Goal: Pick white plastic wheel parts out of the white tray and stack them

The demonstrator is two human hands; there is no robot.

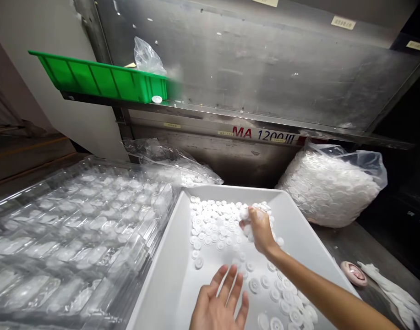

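A deep white tray (171, 270) holds many small round white plastic discs (213, 222), spread along its far end and down its right side. My right hand (261, 228) is over the far part of the tray, its fingers curled around a few of the white discs. Some blur hides how many are in the grip. Nearer to me, my left hand (219, 300) is held palm up above the tray floor, fingers spread and nothing in it.
Clear plastic trays (75, 229) with white pieces in their pockets are stacked at left. A bulging clear bag (330, 188) of white discs stands right, and another bag (192, 172) lies behind. A green bin (103, 80) sits on the ledge. White gloves (395, 288) lie at right.
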